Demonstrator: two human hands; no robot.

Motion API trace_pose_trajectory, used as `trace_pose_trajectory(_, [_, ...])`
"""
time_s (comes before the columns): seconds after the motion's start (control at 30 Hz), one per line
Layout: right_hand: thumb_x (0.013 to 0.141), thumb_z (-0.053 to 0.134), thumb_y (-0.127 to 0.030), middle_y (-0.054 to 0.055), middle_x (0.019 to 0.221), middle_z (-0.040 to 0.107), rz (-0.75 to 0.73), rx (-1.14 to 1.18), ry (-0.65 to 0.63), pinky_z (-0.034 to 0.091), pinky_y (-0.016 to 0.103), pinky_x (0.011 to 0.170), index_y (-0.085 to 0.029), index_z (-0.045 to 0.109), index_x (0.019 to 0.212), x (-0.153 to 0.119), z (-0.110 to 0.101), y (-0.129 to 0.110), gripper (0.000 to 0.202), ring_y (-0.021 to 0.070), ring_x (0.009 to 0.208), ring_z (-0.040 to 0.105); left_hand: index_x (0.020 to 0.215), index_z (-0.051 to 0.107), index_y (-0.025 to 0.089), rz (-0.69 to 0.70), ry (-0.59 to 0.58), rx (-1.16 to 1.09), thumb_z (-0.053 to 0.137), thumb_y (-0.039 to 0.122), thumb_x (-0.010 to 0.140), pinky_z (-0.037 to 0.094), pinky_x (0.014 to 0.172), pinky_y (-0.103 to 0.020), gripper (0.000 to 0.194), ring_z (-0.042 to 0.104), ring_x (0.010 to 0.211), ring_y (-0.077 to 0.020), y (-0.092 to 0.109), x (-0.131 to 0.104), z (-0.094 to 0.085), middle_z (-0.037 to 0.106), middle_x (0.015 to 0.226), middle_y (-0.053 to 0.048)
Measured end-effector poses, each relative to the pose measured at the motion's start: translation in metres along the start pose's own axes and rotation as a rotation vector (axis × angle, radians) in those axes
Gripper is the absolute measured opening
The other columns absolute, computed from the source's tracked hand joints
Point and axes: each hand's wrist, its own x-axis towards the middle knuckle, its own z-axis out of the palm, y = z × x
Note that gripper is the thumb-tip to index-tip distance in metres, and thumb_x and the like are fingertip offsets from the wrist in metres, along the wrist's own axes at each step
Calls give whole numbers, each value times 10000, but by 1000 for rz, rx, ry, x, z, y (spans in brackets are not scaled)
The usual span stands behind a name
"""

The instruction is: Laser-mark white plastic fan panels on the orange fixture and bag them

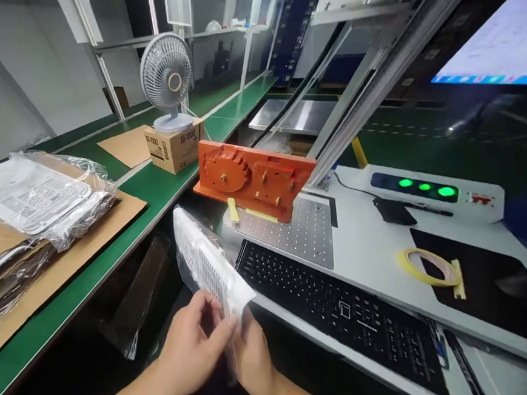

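Note:
A white vented plastic panel [209, 265] in a clear plastic bag is held up on edge between my two hands, in front of the keyboard. My left hand [190, 343] pinches the bag near the panel's lower end, thumb and fingers closed. Behind that end, my right hand [253, 359] grips the panel from the other side, its fingers partly hidden. Beyond the panel, an orange fixture [253, 177] stands on a perforated metal plate [312, 236].
Bagged white panels [30, 191] lie on cardboard at left on the green bench [152, 200]. A fan [167, 74] stands on a carton [173, 150]. A black keyboard [326, 302], yellow tape roll [426, 268] and control box with green buttons [436, 191] occupy the right-hand table.

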Motion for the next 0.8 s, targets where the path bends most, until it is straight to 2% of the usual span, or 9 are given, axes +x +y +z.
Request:
trace_pose_trajectory(0.07, [1108,584,-559,157,1295,785,-51,-90,-84,605,478,1124,-208,716,1428,-2,0,-6,493,341,1288,732,966,662,209,-62,-6,28,692,641,1063,436,699,-287,443,572,792,-177,-5,1,-8,670,896,-27])
trace_pose_trajectory(0.17, [1141,501,-390,157,1325,781,-116,-232,-170,612,456,1118,-207,703,1453,-2,-1,-11,414,315,1277,744,929,663,195,-93,-29,-109,664,600,1098,459,734,-284,439,546,783,-166,-21,-3,-17,633,862,-18])
trace_pose_trajectory(0.23, [1117,466,-268,168,1409,757,-148,-323,-204,601,464,1151,-196,662,1518,-1,-1,-8,453,307,1332,727,904,651,191,-90,16,-211,663,569,1106,483,757,-285,429,561,784,-168,-29,-8,-23,622,826,-16])
trace_pose_trajectory(0.3, [1065,456,-174,203,1506,705,-169,-417,-231,557,492,1227,-146,608,1581,-1,-1,1,538,312,1418,683,851,641,189,-63,112,-252,679,551,1094,494,745,-282,437,573,756,-167,-33,-14,-30,625,785,-16])
trace_pose_trajectory(0.4, [973,489,-92,268,1601,617,-173,-589,-335,482,551,1302,-53,540,1637,-5,2,15,667,363,1520,598,804,643,190,-9,264,-201,713,538,1061,494,711,-272,438,583,722,-163,-26,-17,-47,634,759,-17])
trace_pose_trajectory(0.5, [956,485,-63,302,1687,512,-165,-785,-482,425,598,1330,-43,469,1700,-8,7,17,745,416,1595,501,863,675,192,5,346,49,746,550,1031,479,688,-269,402,581,725,-163,-10,-11,-68,643,790,-12])
trace_pose_trajectory(0.57, [969,468,-50,326,1712,463,-148,-902,-576,396,610,1338,-42,425,1729,-8,12,10,762,440,1614,466,933,691,198,-13,281,318,746,571,1027,484,714,-284,388,607,762,-176,1,-3,-78,677,853,-18])
trace_pose_trajectory(0.67, [958,457,-11,352,1685,481,-137,-1029,-712,371,626,1342,-36,416,1734,-6,18,-7,778,463,1606,467,1039,671,203,-115,38,749,767,583,1002,492,758,-329,394,675,824,-225,13,14,-84,736,939,-41])
trace_pose_trajectory(0.8, [990,426,-3,394,1633,511,-188,-1074,-774,397,677,1310,-14,514,1669,-5,25,-18,685,497,1554,523,1144,659,164,-282,-213,1274,830,545,951,495,747,-382,460,766,930,-349,7,32,-78,796,989,-128])
